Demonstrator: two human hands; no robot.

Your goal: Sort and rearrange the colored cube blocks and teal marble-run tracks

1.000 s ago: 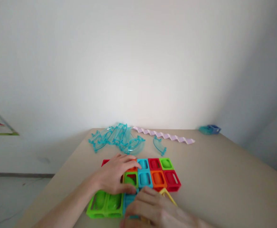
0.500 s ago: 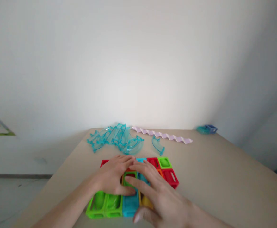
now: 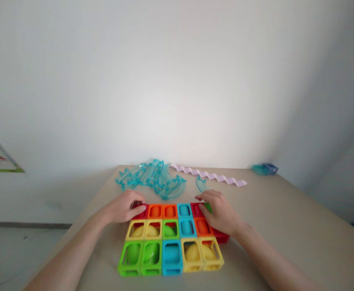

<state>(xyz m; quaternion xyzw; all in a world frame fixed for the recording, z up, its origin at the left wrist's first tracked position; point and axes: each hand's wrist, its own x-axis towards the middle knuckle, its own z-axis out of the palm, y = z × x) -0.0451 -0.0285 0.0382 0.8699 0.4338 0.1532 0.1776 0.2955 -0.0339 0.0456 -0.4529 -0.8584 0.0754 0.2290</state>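
Observation:
A flat grid of coloured hollow blocks [image 3: 172, 252] lies on the table in three rows: red, orange, blue and green at the back, yellow, green, blue, orange and red in the middle, green, blue and yellow in front. My left hand [image 3: 125, 207] grips the back left corner, its thumb on a red block [image 3: 142, 211]. My right hand [image 3: 221, 212] is curled over the back right corner, its fingertips at a red block [image 3: 196, 209] and a green one [image 3: 207, 207].
Behind the grid lies a heap of clear teal curved pieces [image 3: 155, 178], with one more teal piece [image 3: 200, 184] to its right. A pale purple zigzag strip [image 3: 209, 175] runs along the wall. A dark blue block [image 3: 270, 169] sits at the back right.
My hands have moved apart, from the middle of the grid to its two back corners. Both now close on the blocks, and the front and middle rows are uncovered.

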